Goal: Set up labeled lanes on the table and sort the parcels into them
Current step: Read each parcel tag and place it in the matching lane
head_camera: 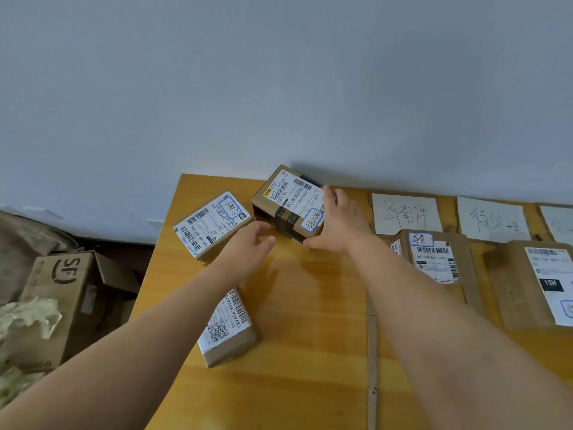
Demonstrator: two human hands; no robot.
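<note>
A brown parcel with black tape (286,198) stands at the back of the wooden table (310,305), against the wall. My right hand (339,225) lies against its right side, thumb under the front corner. My left hand (248,248) hovers open just left of its front edge; whether it touches the parcel is unclear. A flat labelled parcel (210,226) lies to the left. Another parcel (228,328) sits nearer, partly under my left forearm. White handwritten lane labels (406,212) (491,220) lie at the back right, with a parcel (434,256) and a larger parcel (533,283) below them.
A cardboard strip (372,352) runs front to back as a lane divider. Off the table's left edge, an open cardboard box (62,290) and crumpled paper (28,315) sit on the floor. A third label (558,220) shows at the far right.
</note>
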